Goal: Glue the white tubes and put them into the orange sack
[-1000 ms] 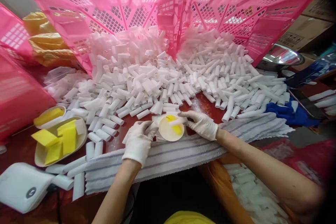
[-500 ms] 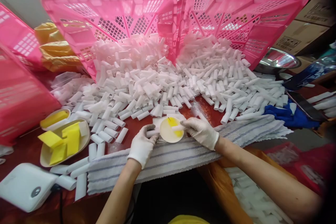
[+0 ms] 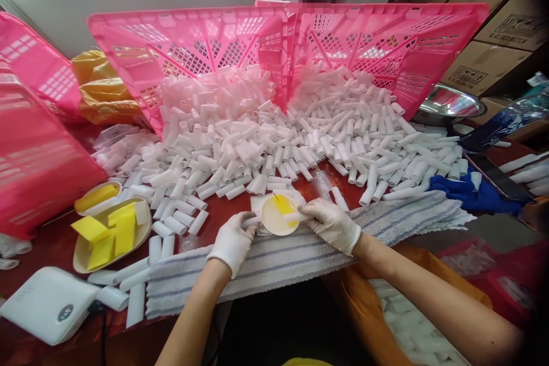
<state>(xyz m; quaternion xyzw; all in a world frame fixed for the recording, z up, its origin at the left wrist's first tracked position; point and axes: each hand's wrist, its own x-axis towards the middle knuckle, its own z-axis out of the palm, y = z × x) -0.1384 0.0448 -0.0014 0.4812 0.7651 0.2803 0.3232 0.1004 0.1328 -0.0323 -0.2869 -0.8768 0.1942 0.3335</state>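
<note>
My gloved left hand (image 3: 234,242) is closed on a short white tube (image 3: 251,221) left of a small round dish (image 3: 274,227). A piece of yellow sponge (image 3: 283,205) lies in the dish. From the right, my gloved right hand (image 3: 332,223) pinches another white tube (image 3: 294,217), its end over the dish against the yellow piece. The dish rests on a folded white cloth at the edge of a striped towel (image 3: 295,257). A large heap of white tubes (image 3: 257,137) lies beyond my hands.
Pink baskets (image 3: 193,23) stand tilted behind the heap. To the left are a tray (image 3: 148,229) of yellow sponge pieces and a white device (image 3: 47,306). A blue cloth (image 3: 454,189), metal bowl (image 3: 450,104) and cartons (image 3: 489,63) are at right. A person's head shows behind the baskets.
The camera view has tilted slightly upward, showing more of the windows. Both hands keep nearly the same place by the dish, each still holding its tube.
</note>
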